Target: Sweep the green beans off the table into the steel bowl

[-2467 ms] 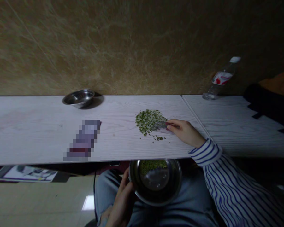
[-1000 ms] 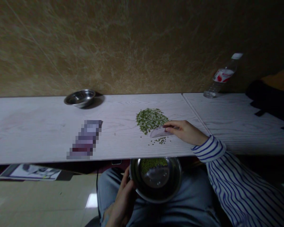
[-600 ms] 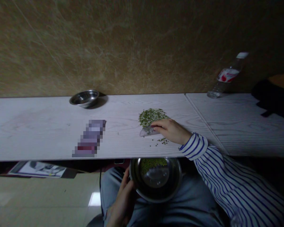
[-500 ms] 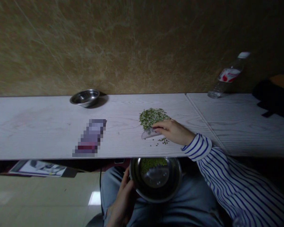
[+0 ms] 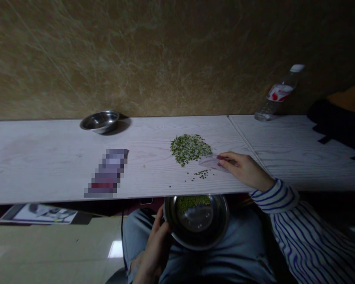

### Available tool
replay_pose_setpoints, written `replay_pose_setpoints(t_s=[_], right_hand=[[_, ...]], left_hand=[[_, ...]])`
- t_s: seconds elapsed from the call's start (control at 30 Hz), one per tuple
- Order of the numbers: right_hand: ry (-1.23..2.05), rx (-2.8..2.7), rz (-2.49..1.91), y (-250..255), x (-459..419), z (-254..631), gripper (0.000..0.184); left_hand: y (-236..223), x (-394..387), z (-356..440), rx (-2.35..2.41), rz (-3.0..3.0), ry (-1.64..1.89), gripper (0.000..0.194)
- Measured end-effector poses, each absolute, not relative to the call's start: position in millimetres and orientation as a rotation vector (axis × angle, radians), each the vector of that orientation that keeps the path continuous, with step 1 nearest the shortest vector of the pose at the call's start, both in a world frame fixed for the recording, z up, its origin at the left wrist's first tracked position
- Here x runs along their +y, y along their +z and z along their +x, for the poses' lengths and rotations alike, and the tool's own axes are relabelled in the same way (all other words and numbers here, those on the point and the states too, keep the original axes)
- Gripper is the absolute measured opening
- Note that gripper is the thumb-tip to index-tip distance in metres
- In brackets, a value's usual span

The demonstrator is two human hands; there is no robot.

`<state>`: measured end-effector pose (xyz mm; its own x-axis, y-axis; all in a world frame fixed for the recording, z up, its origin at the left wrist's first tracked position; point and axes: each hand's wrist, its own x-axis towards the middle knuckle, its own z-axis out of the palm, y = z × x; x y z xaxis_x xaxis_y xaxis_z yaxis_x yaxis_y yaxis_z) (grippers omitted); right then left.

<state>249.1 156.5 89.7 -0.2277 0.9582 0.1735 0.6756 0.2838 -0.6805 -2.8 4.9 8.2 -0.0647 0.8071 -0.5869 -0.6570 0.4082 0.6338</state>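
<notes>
A spread of green mung beans (image 5: pixel 189 149) lies on the white wood-grain table (image 5: pixel 148 181), with a small loose scatter of beans (image 5: pixel 201 174) nearer the front edge. My right hand (image 5: pixel 235 165) pinches a clear plastic piece with a curved edge, like a protractor (image 5: pixel 208 159), at the right border of the spread. My left hand (image 5: pixel 158 240) grips the left rim of a steel bowl (image 5: pixel 220 232) on my lap, just below the table edge. Mung beans (image 5: pixel 192 202) sit in the far part of that bowl, and its bottom shines bare.
A second steel bowl (image 5: pixel 100 122) stands at the back left by the marble-patterned wall (image 5: pixel 165 59). A blurred-out flat packet (image 5: pixel 109 171) lies left of the beans. At the right are a plastic bottle (image 5: pixel 279 94) and a dark cloth item (image 5: pixel 328 122).
My right hand swept the plastic piece left along the front of the spread, then drew back to the right. A stray bean now lies near the table edge. My left hand keeps its grip.
</notes>
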Motion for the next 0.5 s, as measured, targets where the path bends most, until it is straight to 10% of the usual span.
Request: replay_pose_setpoints(t_s=[0.5], right_hand=[[0.84,-1.714,-1.456,67.8,140.2,227.1,0.022]], left_hand=[[22.3,6.6,9.6,1.095,0.203,1.239,0.073]])
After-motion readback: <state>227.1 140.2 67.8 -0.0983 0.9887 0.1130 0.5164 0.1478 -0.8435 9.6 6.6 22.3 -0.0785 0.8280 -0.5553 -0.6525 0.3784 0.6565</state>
